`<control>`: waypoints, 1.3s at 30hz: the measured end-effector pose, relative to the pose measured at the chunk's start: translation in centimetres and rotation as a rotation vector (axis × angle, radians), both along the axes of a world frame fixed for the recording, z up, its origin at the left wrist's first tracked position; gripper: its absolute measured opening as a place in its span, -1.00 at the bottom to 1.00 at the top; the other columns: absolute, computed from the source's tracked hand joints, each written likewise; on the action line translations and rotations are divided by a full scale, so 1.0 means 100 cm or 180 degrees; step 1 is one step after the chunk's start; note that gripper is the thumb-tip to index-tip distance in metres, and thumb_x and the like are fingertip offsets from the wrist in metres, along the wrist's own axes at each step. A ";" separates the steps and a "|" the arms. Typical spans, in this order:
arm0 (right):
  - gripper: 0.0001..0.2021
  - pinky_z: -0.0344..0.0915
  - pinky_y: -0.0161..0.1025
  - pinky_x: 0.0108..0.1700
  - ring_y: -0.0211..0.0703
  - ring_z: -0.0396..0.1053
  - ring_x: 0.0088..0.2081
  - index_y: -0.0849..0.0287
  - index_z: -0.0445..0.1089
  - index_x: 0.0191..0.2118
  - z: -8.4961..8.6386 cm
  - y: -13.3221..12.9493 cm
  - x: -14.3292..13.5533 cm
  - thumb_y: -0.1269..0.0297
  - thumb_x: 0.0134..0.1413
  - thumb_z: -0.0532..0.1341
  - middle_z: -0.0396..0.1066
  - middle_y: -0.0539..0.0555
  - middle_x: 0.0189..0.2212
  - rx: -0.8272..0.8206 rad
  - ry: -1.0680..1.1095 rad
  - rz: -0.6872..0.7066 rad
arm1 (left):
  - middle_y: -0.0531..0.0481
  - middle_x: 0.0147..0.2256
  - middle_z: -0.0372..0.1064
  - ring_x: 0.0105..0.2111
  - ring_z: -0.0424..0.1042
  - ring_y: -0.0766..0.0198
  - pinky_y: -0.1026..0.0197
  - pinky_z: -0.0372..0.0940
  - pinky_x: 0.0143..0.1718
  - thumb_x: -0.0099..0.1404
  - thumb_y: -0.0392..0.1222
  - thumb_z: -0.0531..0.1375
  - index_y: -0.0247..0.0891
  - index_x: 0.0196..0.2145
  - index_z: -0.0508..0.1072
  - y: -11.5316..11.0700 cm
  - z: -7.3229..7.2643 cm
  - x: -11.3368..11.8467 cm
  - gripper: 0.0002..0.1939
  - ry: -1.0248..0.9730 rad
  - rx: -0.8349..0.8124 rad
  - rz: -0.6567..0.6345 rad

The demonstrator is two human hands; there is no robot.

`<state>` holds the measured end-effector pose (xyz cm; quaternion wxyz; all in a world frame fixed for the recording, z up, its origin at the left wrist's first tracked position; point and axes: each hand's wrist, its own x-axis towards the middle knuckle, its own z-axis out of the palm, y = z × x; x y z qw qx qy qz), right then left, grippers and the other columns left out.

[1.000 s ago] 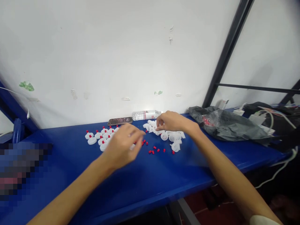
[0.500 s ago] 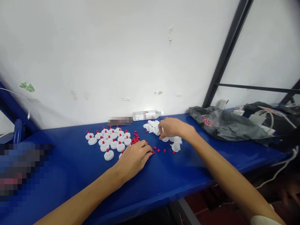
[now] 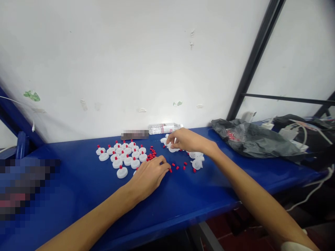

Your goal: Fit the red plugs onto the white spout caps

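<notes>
My left hand [image 3: 150, 176] rests on the blue tabletop with fingers curled, thumb and forefinger meeting at a small red cap [image 3: 170, 170]. Over the pile of white plastic lids to the right, my right hand [image 3: 184, 139] bends its fingers down onto a white lid [image 3: 173, 149], which they partly cover. Other translucent white lids [image 3: 197, 163] lie by the right wrist. Loose red caps [image 3: 152, 152] are heaped beyond the left hand, and several more are scattered between the hands. At left stand several white lids with red tips [image 3: 121, 172], upright in a cluster.
A clear bottle [image 3: 164, 128] lies along the wall, beside a blurred dark box [image 3: 134, 135]. To the right, a dark plastic bag [image 3: 256, 137] holds a clear pouch of red pieces [image 3: 234, 135]. White cables [image 3: 311, 190] hang off the table's right end.
My right hand has moved left over the white lids, uncovering red caps near its wrist. My left hand stays almost still.
</notes>
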<state>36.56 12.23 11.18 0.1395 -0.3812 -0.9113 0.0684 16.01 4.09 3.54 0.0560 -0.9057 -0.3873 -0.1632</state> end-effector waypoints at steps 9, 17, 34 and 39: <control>-0.83 0.22 -0.23 -0.21 -0.13 0.44 -0.20 0.10 0.50 -0.23 -0.004 -0.005 -0.013 0.50 0.12 0.23 0.53 0.04 -0.23 0.0914 0.0260 0.0292 | -0.07 -0.24 0.50 -0.43 0.43 0.31 0.23 0.33 -0.37 0.40 -0.25 0.06 -0.22 -0.14 0.48 0.001 0.025 -0.010 -0.79 -0.1132 0.1059 0.0282; -0.79 0.24 -0.26 -0.17 -0.22 0.41 -0.21 0.09 0.44 -0.11 -0.007 -0.021 -0.027 0.49 0.27 0.12 0.50 0.03 -0.16 0.0835 0.0640 0.0828 | -0.03 -0.21 0.57 -0.43 0.47 0.28 0.26 0.35 -0.44 0.35 -0.04 0.17 -0.19 -0.19 0.56 0.018 0.051 -0.042 -0.76 -0.2605 0.0245 0.0913; -0.76 0.34 -0.24 -0.14 -0.20 0.43 -0.14 0.12 0.43 -0.01 -0.020 -0.023 -0.034 0.44 0.35 0.08 0.47 0.11 -0.08 0.1046 0.0809 0.1129 | -0.03 -0.52 0.51 -0.52 0.51 0.21 0.35 0.15 -0.68 0.20 0.05 0.33 -0.28 -0.24 0.55 0.027 0.046 -0.041 -0.66 -0.3447 -0.1556 0.0569; -0.80 0.37 -0.23 -0.17 -0.19 0.44 -0.18 0.08 0.44 0.01 -0.020 -0.024 -0.036 0.35 0.36 0.15 0.47 0.11 -0.11 0.0983 0.0883 0.1272 | 0.08 -0.64 0.36 -0.66 0.24 0.39 0.35 0.09 -0.66 0.21 0.04 0.33 -0.28 -0.19 0.56 0.030 0.045 -0.044 -0.65 -0.3441 -0.1671 0.0664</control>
